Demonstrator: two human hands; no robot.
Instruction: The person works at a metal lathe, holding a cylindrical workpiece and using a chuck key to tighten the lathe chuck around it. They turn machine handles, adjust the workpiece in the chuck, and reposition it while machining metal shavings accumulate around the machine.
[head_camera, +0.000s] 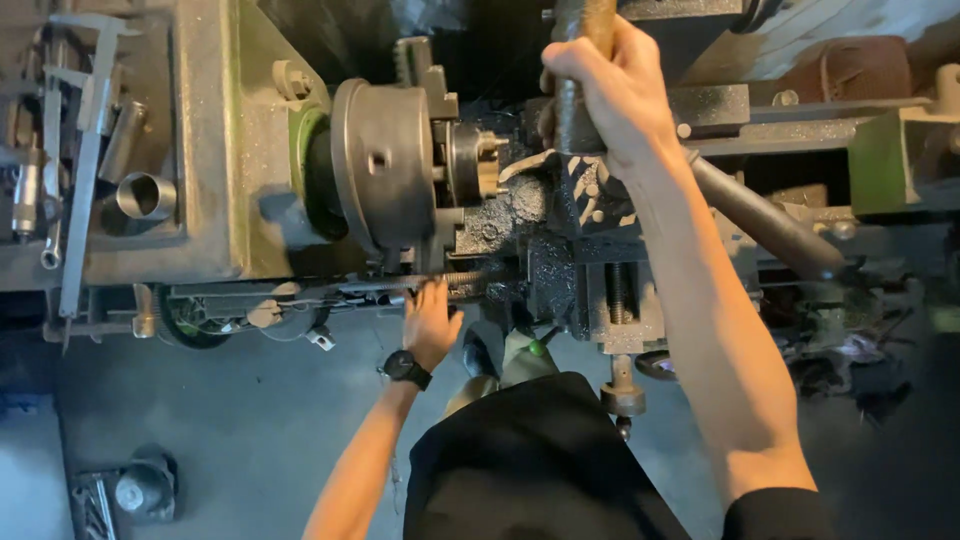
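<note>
The person stands over an old lathe (230, 150), seen from above. The right hand (610, 90) is clenched around a dark, thick lever (578, 110) that rises over the tool post (590, 195); fingers wrap the bar fully, with its top end sticking out above the fist and its lower end reaching down to the greasy black tool post just below the knuckles. The left hand (432, 322) reaches low to the front of the machine, its fingers laid on the threaded screw (455, 280) that runs along under the chuck (385, 165). I cannot tell whether those fingers close around anything; they look flat against it. A black watch (406, 367) sits on that wrist.

The chuck, a wide grey disc, is left of the lever, with a short round workpiece (470, 160) held in its jaws between the chuck and the tool post. A second long handle (765, 220) slants away behind the right forearm. On the headstock tray at far left lie a caliper (85, 150) and a short metal ring (145, 195).
</note>
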